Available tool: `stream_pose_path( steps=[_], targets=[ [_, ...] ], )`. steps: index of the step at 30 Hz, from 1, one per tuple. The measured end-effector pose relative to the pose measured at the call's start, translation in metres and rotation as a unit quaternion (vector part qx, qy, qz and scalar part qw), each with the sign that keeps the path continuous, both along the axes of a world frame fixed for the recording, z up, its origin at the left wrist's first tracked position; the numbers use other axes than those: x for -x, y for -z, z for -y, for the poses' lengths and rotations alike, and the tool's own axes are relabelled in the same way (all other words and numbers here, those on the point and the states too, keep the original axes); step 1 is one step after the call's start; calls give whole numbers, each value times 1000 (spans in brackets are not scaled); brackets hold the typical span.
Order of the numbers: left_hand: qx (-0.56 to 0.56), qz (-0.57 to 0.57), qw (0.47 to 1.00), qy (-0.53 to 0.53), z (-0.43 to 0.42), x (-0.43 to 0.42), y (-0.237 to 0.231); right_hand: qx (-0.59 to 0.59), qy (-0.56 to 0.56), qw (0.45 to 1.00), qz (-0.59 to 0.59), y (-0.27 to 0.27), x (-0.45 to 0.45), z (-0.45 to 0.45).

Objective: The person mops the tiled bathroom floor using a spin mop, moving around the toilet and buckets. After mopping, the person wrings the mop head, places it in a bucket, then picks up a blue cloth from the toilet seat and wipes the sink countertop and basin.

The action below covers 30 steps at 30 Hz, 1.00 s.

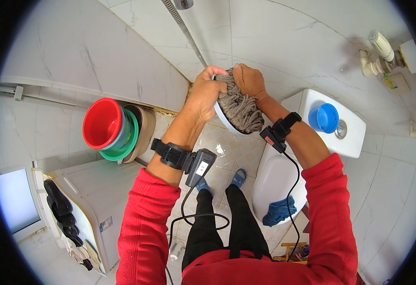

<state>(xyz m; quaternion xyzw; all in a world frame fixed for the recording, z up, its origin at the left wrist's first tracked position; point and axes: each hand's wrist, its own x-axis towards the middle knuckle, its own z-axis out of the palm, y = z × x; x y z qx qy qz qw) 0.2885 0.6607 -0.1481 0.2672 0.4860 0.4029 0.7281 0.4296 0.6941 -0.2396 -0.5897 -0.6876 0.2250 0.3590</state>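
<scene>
A grey string mop head [242, 108] lies bunched over a pale round basin [226, 120], whose rim shows on its left and lower sides. My left hand [208, 91] grips the mop strands and the basin's rim at the upper left, fingers curled. Against the upper right of the same strands, my right hand [248, 80] is closed on them near the wall. A flexible metal shower hose [185, 30] runs down behind my left hand. What lies beneath the strands is hidden.
Stacked buckets, a red one [102, 124] on top, stand left beside a washing machine [104, 192]. At right is a toilet [277, 178] with a blue cup [323, 118] on its tank and a blue cloth [280, 211] on its lid. Pipes [375, 66] jut from the right wall.
</scene>
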Motion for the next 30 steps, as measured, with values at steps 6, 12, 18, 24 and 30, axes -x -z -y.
stream_pose_path(
  steps=[6,12,18,24,30],
  targets=[
    [-9,-7,1000,-10,1,3,9,79,-41,996,-13,-4,-2,-1],
    [-27,-22,997,-63,-3,6,16,135,-38,954,-265,-4,-52,12],
    [-30,-16,995,-96,-3,4,13,341,79,793,-498,25,-46,102],
    [-41,-27,994,-95,9,3,9,324,88,624,-706,61,-2,104],
    [-23,6,998,-65,27,14,2,315,85,549,-769,45,-16,84]
  ],
)
